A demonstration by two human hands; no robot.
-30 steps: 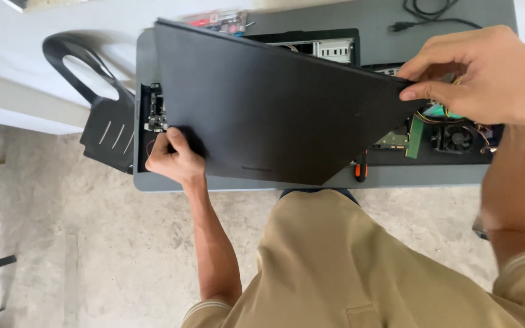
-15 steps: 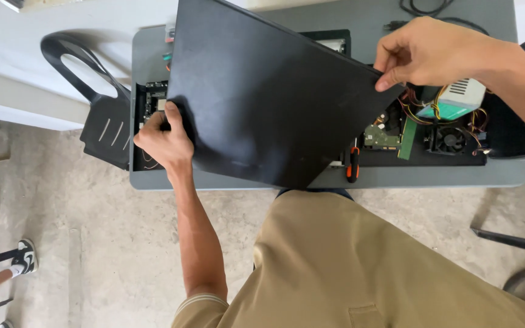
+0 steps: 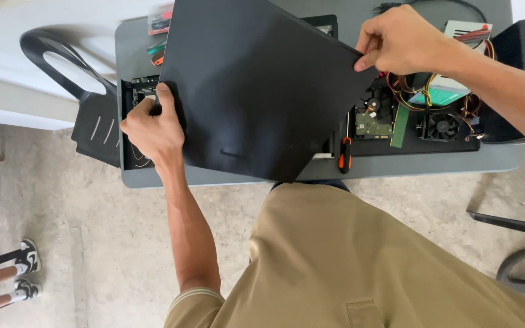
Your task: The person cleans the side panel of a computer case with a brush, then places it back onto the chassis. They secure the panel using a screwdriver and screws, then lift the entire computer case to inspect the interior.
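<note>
A large flat black side panel [image 3: 256,85] is held tilted above an open computer case [image 3: 396,130] lying on a grey table [image 3: 214,177]. My left hand [image 3: 153,124] grips the panel's left edge. My right hand [image 3: 399,42] pinches its right corner. The panel hides most of the case's left and middle. On the right, a green circuit board [image 3: 372,124], a black fan [image 3: 445,126] and bundled coloured wires [image 3: 423,88] show inside the case.
An orange-handled screwdriver [image 3: 346,155] lies by the case's front edge. A black chair [image 3: 74,73] stands left of the table, and a dark chair frame [image 3: 518,218] at right. Another person's feet in sneakers [image 3: 25,270] are at lower left. Small packets [image 3: 160,24] lie at the table's back.
Both hands have swung the panel up and to the left, from lying flat over the case to tilted; the case's right side with fan and wires is uncovered.
</note>
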